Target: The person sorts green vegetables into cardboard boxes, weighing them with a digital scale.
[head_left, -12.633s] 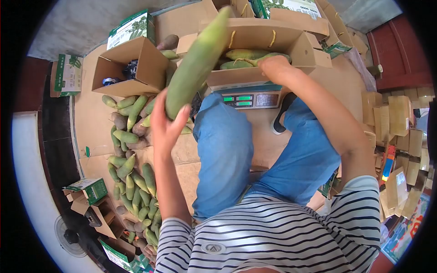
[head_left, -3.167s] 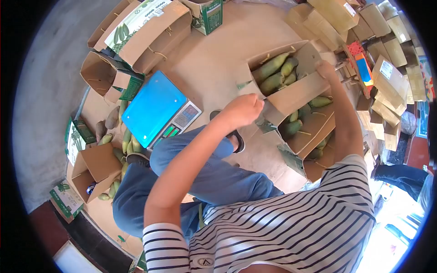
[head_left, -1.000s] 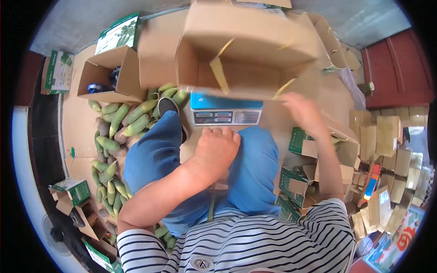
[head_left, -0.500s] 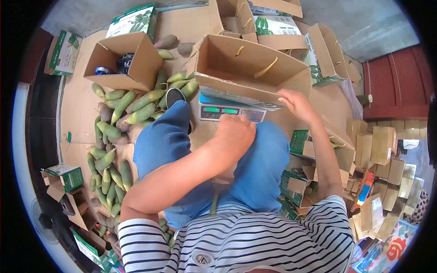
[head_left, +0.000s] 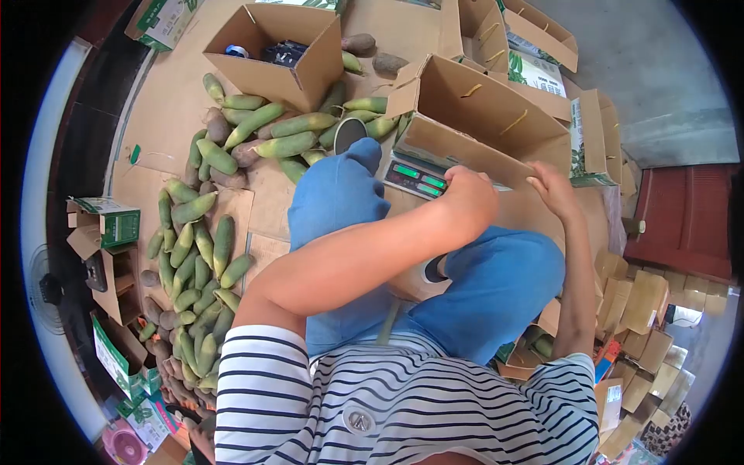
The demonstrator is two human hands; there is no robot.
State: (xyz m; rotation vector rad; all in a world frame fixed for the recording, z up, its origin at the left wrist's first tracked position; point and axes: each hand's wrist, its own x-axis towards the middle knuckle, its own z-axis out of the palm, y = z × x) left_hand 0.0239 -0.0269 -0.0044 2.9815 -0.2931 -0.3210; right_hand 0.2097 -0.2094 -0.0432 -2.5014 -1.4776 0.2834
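Note:
A digital scale (head_left: 415,180) with lit green displays is on the cardboard floor covering. On it stands an open cardboard box (head_left: 488,108) with yellow handle cords, its inside facing me. My left hand (head_left: 471,200) is over the keypad end of the scale, its fingers curled; the fingertips are partly hidden. At the box's near right edge is my right hand (head_left: 552,190), fingers stretched forward and touching or very close to the rim. Green-and-brown radishes (head_left: 294,146) lie in a heap to the left of the scale.
Another open box (head_left: 271,54) with dark items stands behind the radishes. More open boxes (head_left: 593,139) are at the back right. Flattened or small cartons (head_left: 643,302) are piled at right. A fan (head_left: 50,288) and a pink round object (head_left: 124,443) are at left.
My view has turned, so the scale and box appear farther right. My right hand's grip on the box rim has loosened. My left hand stays by the keypad; my knees are farther apart.

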